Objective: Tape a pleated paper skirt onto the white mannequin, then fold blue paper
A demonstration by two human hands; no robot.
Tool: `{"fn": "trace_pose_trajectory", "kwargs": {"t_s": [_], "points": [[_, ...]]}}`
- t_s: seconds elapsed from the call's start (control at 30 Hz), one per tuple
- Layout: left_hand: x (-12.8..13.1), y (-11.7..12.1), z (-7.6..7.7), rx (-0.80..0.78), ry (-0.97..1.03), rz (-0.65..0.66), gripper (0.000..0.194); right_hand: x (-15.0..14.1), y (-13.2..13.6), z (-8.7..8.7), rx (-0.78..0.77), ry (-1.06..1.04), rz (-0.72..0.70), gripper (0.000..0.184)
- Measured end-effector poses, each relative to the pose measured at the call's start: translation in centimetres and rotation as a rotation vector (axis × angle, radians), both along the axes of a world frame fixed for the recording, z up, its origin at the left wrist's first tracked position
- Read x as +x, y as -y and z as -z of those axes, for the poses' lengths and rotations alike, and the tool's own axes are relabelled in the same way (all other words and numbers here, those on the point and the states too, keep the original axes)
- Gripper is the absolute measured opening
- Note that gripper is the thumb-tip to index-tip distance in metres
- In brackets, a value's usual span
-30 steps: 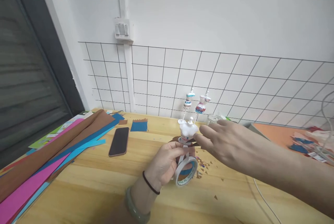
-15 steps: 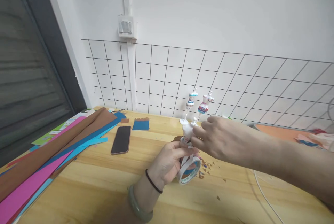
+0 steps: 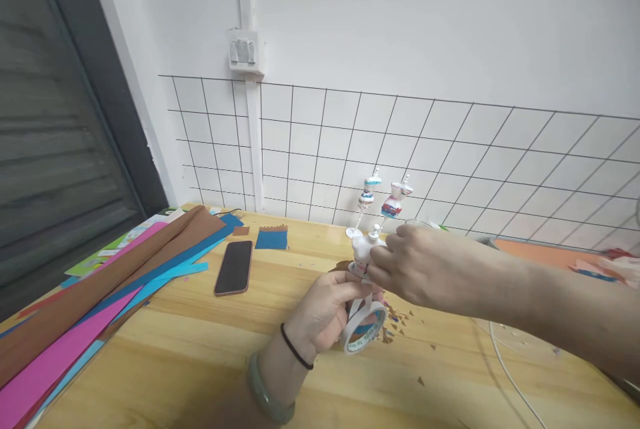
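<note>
A small white dress form with a knobbed top stands tilted between my two hands. My left hand is closed at its lower end, thumb and fingers pinched together. A roll of white tape hangs beside that hand, a strip of it running up to the fingers. My right hand is closed against the form's right side, and its fingertips hide what they pinch there. Behind stand two more miniature dress forms, one with blue and red bands, the other with a red and blue lower part.
Coloured sheets are heaped at the left. A phone lies beside a blue piece. Brown scraps are scattered right of the tape. A white cable crosses the right side, and a wire grid lines the wall.
The view has shifted slightly. My right fingers have moved a little on the white dress form's side, and more of its body shows; both hands keep nearly the same place.
</note>
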State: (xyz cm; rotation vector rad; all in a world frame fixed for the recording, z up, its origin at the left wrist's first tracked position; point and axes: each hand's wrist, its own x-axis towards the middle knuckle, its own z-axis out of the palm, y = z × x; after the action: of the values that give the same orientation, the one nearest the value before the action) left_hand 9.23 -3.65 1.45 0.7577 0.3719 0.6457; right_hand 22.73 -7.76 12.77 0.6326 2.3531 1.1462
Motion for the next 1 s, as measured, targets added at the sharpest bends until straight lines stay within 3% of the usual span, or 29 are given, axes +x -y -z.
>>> {"fn": "trace_pose_trajectory", "kwargs": {"t_s": [0.3,0.5,1.0], "points": [[0.2,-0.1,0.5,0.011,0.038,0.040,0.014,0.8,-0.5,0.1,-0.010,-0.053,-0.002,0.020],[0.1,0.1,0.0,-0.033,-0.042,0.037,0.016,1.2,-0.3,0.0,-0.005,-0.060,0.007,0.030],[0.2,-0.1,0.8,-0.062,0.046,0.010,0.013,3.5,1.0,1.2,-0.047,-0.185,0.023,0.026]]}}
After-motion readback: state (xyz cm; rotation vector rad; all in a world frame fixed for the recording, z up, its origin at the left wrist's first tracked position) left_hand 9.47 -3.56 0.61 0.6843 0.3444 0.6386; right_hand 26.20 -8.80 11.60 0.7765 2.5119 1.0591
